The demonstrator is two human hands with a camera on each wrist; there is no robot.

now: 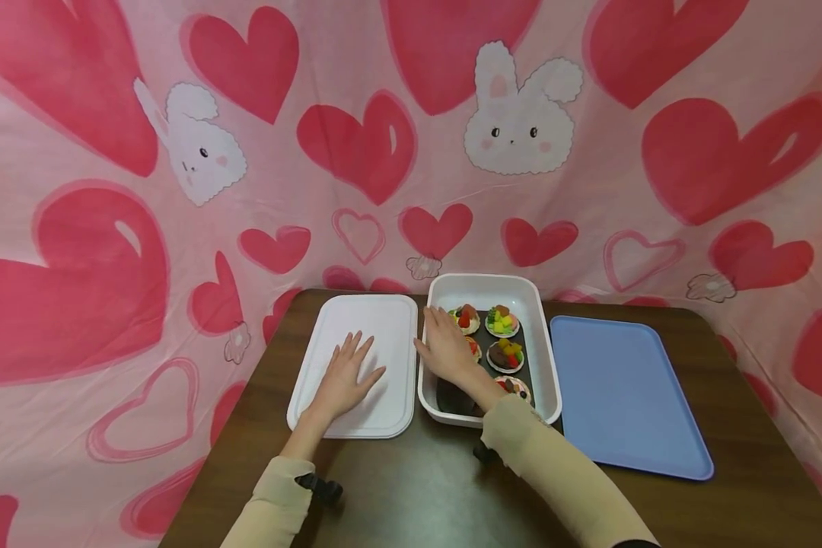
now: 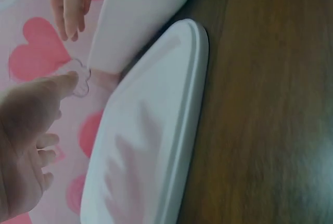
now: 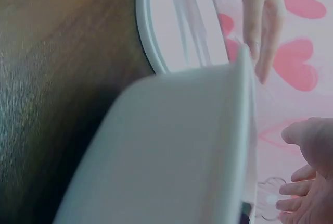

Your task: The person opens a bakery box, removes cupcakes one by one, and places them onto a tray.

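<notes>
My left hand [image 1: 343, 383] hovers over a white lid [image 1: 390, 411], fingers spread and holding nothing; its shadow falls on the lid. In the left wrist view the left hand [image 2: 26, 146] is apart from the lid [image 2: 151, 114]. My right hand [image 1: 447, 348] is stretched out above the left side of a white tub [image 1: 551, 380], and it too holds nothing. Inside the tub lie several toy fruit tarts, among them a green and yellow one [image 1: 502, 321] and a brown one [image 1: 505, 355]. The right hand and wrist hide part of the left column of tarts.
A blue tray [image 1: 630, 396] lies right of the tub on the brown table [image 1: 397, 495]. The tarts sit on a dark sheet [image 1: 455, 399] at the tub's bottom. A pink cloth [image 1: 356, 46] with hearts and rabbits hangs behind the table.
</notes>
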